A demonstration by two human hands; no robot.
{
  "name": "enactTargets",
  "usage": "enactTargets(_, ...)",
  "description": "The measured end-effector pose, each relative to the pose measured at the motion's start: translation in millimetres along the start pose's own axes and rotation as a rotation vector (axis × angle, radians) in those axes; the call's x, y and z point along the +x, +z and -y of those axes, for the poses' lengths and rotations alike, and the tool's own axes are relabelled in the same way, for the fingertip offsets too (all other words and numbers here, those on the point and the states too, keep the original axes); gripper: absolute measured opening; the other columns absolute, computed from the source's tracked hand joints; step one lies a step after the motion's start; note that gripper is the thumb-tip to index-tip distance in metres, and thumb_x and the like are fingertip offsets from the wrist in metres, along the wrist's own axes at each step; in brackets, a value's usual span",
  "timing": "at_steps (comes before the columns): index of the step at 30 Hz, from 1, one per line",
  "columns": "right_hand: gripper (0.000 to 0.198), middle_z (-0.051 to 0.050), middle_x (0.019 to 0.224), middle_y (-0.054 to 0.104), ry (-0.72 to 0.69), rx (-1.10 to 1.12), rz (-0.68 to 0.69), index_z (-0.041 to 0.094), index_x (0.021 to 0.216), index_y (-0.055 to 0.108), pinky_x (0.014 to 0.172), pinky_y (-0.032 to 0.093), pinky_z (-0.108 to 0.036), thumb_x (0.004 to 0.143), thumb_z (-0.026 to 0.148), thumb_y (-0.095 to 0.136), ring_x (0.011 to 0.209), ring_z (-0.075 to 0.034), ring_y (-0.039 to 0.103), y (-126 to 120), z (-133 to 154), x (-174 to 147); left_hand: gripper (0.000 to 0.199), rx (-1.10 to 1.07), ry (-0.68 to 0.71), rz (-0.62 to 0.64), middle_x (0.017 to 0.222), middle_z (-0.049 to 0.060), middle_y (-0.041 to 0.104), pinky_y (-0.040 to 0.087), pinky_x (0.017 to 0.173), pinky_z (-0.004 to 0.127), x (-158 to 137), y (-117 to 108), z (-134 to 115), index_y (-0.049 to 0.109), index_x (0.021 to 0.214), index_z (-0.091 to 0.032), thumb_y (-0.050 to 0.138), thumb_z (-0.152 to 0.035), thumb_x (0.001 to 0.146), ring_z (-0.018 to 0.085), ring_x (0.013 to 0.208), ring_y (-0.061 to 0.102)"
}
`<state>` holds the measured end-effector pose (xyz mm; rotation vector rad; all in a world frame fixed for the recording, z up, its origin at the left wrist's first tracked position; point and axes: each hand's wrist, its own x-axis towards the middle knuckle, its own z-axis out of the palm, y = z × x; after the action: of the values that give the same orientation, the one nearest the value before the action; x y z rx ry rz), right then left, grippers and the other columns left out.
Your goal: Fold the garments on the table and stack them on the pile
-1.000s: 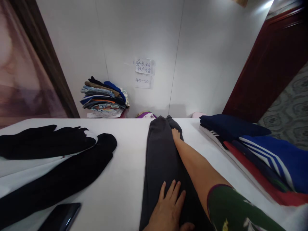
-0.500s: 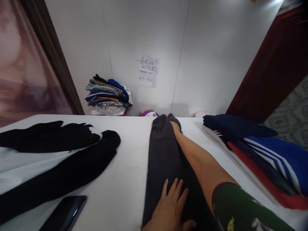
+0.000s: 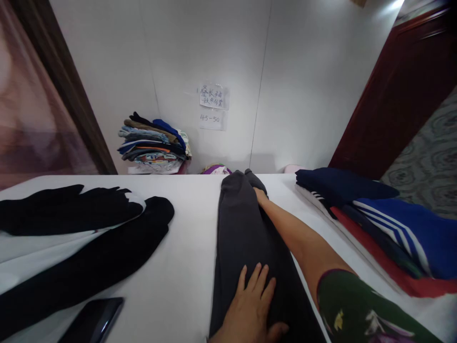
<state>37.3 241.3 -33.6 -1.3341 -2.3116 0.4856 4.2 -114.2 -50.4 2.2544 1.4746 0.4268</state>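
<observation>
A long dark grey garment (image 3: 237, 228), folded lengthwise, lies on the white table (image 3: 189, 267) and reaches its far edge. My left hand (image 3: 250, 305) rests flat on its near part, fingers spread. At the far end, my right hand (image 3: 261, 196) is at the garment's right side, by a second rolled end of the cloth. The fingers of that hand are tucked in the fabric and hidden. My right arm, in a green patterned sleeve (image 3: 364, 305), stretches along the garment's right side.
A black and white garment (image 3: 107, 252) lies at left, with a phone (image 3: 94, 319) near it. Folded clothes, including a blue striped one (image 3: 403, 228), are stacked at right. Beyond the table stands another clothes pile (image 3: 153, 143). Paper notes (image 3: 213, 107) hang on the wall.
The view has shifted slightly. Both hands keep their places on the grey garment, and a strip of white table now shows between its right edge and my right forearm.
</observation>
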Motion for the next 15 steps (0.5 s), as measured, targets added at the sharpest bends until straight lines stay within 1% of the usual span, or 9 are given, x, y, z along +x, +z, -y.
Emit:
enactTargets(2, 0.034, -0.013, 0.141, 0.045, 0.082, -0.081, -0.021, 0.018, 0.126, 0.055, 0.108, 0.035, -0.045, 0.096, 0.032, 0.047, 0.133, -0.028, 0.038, -6.9, -12.1, -1.4, 0.076, 0.020, 0.011, -0.021, 0.156, 0.013, 0.022, 0.015, 0.114, 0.064, -0.6, 0.0, -0.3, 0.030, 0.149, -0.024, 0.054, -0.057, 0.085, 0.035, 0.143, 0.018)
enactTargets(3, 0.039, -0.015, 0.146, 0.040, 0.130, -0.114, -0.029, 0.016, 0.132, 0.050, 0.111, 0.030, -0.046, 0.097, 0.032, 0.043, 0.139, -0.030, 0.030, -9.5, -18.2, -1.9, 0.076, 0.026, 0.014, -0.023, 0.156, 0.013, 0.022, 0.016, 0.114, 0.064, -0.4, -0.3, -0.4, 0.030, 0.149, -0.024, 0.054, -0.057, 0.085, 0.035, 0.143, 0.018)
enactTargets(4, 0.045, -0.018, 0.148, 0.037, 0.180, -0.140, -0.024, 0.014, 0.137, 0.044, 0.111, 0.028, -0.049, 0.097, 0.034, 0.040, 0.141, -0.031, 0.025, -10.9, -23.5, -1.8, 0.076, 0.028, 0.012, -0.020, 0.155, 0.013, 0.023, 0.017, 0.114, 0.064, 0.0, -0.9, -0.4, 0.030, 0.149, -0.025, 0.054, -0.057, 0.084, 0.035, 0.143, 0.018)
enactTargets(6, 0.057, -0.021, 0.148, 0.037, 0.253, -0.175, 0.025, 0.012, 0.145, 0.033, 0.108, 0.030, -0.054, 0.096, 0.040, 0.038, 0.140, -0.034, 0.026, -9.5, -30.2, 0.7, 0.078, 0.027, 0.001, 0.000, 0.155, 0.014, 0.023, 0.017, 0.114, 0.065, 1.7, -1.9, -0.2, 0.032, 0.148, -0.024, 0.054, -0.060, 0.083, 0.035, 0.143, 0.019)
enactTargets(7, 0.060, -0.021, 0.148, 0.037, 0.265, -0.186, 0.061, 0.012, 0.147, 0.029, 0.107, 0.031, -0.055, 0.096, 0.042, 0.038, 0.140, -0.034, 0.027, -6.6, -31.2, 3.2, 0.079, 0.026, -0.006, 0.014, 0.155, 0.015, 0.023, 0.017, 0.113, 0.065, 2.7, -1.9, 0.1, 0.033, 0.148, -0.022, 0.053, -0.062, 0.083, 0.036, 0.143, 0.019)
enactTargets(8, 0.061, -0.019, 0.150, 0.036, 0.257, -0.195, 0.099, 0.014, 0.149, 0.026, 0.107, 0.031, -0.054, 0.096, 0.042, 0.037, 0.141, -0.033, 0.027, -2.4, -30.5, 6.3, 0.079, 0.027, -0.007, 0.026, 0.154, 0.016, 0.023, 0.017, 0.113, 0.066, 3.8, -1.4, 0.7, 0.034, 0.147, -0.021, 0.054, -0.062, 0.082, 0.036, 0.142, 0.020)
enactTargets(10, 0.059, -0.013, 0.156, 0.026, 0.204, -0.210, 0.166, 0.020, 0.151, 0.022, 0.111, 0.026, -0.051, 0.096, 0.036, 0.036, 0.144, -0.028, 0.020, 8.2, -25.8, 12.9, 0.080, 0.034, 0.007, 0.025, 0.154, 0.017, 0.024, 0.018, 0.112, 0.067, 5.6, 1.7, 2.8, 0.036, 0.146, -0.019, 0.055, -0.062, 0.082, 0.037, 0.142, 0.021)
enactTargets(12, 0.059, -0.009, 0.159, 0.017, 0.151, -0.221, 0.228, 0.025, 0.151, 0.022, 0.114, 0.021, -0.048, 0.095, 0.031, 0.039, 0.146, -0.025, 0.014, 18.1, -19.9, 18.0, 0.079, 0.049, 0.027, -0.014, 0.153, 0.018, 0.026, 0.021, 0.110, 0.069, 6.8, 7.1, 6.0, 0.037, 0.146, -0.020, 0.057, -0.060, 0.081, 0.039, 0.141, 0.024)
enactTargets(15, 0.061, -0.010, 0.160, 0.013, 0.119, -0.231, 0.289, 0.025, 0.151, 0.025, 0.114, 0.020, -0.050, 0.093, 0.032, 0.044, 0.147, -0.027, 0.012, 25.7, -15.9, 20.1, 0.080, 0.072, 0.059, -0.080, 0.151, 0.018, 0.031, 0.025, 0.108, 0.070, 7.6, 14.6, 11.1, 0.037, 0.146, -0.021, 0.061, -0.057, 0.079, 0.040, 0.138, 0.028)
